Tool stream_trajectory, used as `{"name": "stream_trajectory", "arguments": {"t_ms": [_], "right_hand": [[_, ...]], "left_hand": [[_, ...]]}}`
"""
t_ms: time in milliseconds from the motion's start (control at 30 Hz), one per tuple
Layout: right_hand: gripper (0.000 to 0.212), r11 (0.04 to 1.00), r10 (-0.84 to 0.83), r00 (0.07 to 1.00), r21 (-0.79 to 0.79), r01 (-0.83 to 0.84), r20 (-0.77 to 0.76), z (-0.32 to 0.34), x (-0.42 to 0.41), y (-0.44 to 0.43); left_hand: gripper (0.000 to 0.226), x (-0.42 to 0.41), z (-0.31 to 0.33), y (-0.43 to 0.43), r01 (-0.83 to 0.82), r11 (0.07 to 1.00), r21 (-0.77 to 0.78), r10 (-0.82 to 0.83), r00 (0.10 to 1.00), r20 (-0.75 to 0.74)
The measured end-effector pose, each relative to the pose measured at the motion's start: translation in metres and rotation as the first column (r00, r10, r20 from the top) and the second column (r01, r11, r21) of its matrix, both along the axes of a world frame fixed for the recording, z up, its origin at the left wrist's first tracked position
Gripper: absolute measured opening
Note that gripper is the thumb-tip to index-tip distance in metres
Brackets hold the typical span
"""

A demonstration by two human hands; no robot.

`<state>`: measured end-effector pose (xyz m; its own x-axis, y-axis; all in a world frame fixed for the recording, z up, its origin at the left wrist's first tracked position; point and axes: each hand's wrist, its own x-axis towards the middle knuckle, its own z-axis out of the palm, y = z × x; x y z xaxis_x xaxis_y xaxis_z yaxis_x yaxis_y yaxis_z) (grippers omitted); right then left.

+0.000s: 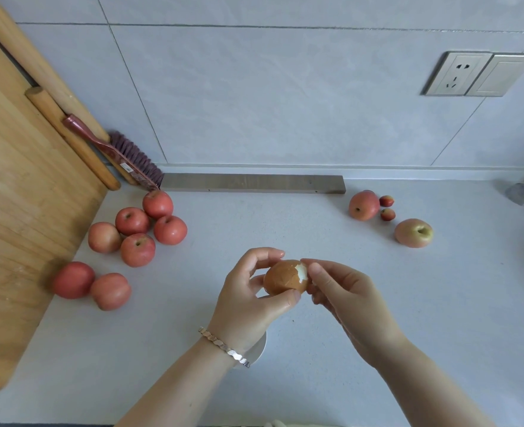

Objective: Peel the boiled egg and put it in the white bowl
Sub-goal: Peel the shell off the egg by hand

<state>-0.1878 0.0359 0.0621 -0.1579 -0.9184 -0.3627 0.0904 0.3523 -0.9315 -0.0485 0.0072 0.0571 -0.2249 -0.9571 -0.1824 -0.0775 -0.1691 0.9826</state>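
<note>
Egg (285,277): brown shell, white patch bared at its right end; centre of frame, above the counter (316,229).
Left hand (248,295): fingers and thumb curled round the egg.
Right hand (344,291): fingertips pinched together at the bared end.
White bowl (259,346): lower centre, mostly hidden under the left wrist.
Apples (137,232): cluster, left of frame.

Matt speckled grey countertop (408,303), grained wooden board (23,211), glossy wall tiles (254,87), metallic bracelet (223,346)
</note>
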Motion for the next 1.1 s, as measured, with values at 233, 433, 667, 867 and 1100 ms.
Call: {"name": "stream_trajectory", "arguments": {"t_ms": [233,433,667,867,1100], "right_hand": [[0.016,0.990,-0.061,0.981,-0.135,0.037,-0.183,0.000,0.006,0.003],[0.026,0.971,-0.160,0.965,-0.206,0.117,-0.209,-0.002,0.009,0.004],[0.022,0.941,-0.295,0.955,-0.178,0.289,-0.010,-0.007,0.016,0.003],[0.019,0.932,-0.338,0.884,-0.015,0.362,0.324,-0.004,0.014,-0.002],[0.029,0.962,-0.273,0.877,0.090,0.258,0.395,-0.003,0.001,0.000]], "left_hand": [[0.041,-0.006,0.004,0.004,-0.032,0.999,-0.032,0.033,0.999,0.027],[0.035,-0.009,0.003,0.005,-0.038,0.999,-0.020,0.039,0.998,0.057],[0.038,-0.012,-0.002,0.008,-0.119,0.993,0.016,0.119,0.992,0.033],[0.050,-0.012,-0.005,0.008,-0.110,0.971,0.214,0.158,0.962,-0.221],[0.040,-0.011,-0.006,0.007,-0.121,0.964,0.236,0.181,0.950,-0.255]]}}
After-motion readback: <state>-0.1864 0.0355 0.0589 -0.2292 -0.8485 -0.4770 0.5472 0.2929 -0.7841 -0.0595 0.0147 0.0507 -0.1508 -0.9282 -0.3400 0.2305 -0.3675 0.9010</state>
